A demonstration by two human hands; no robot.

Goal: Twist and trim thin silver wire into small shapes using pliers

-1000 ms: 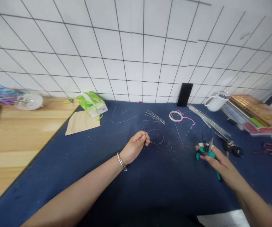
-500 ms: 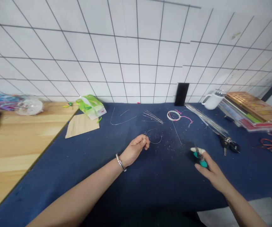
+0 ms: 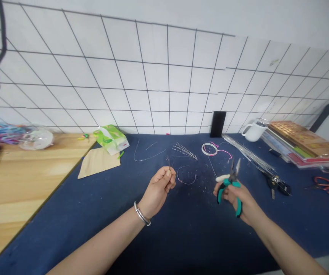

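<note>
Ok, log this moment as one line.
Left hand: pinching thin piece; right hand: holding pliers, jaws apart; curved wire: on blue table

Teal-handled metal pliers (image 3: 236, 185), a bundle of long silver wires (image 3: 249, 152) and red-handled scissors (image 3: 324, 186), right of frame centre, mark a small craft workspace, its dark-blue table (image 3: 193, 225) below a white, grid-lined wall (image 3: 153, 78).

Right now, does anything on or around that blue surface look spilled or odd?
Yes: tiny pale specks lie scattered across the middle of the blue surface, like stray crumbs, too small to identify. The right hand, holding pliers, wears a white covering on one finger; none shows on the left hand.
</note>
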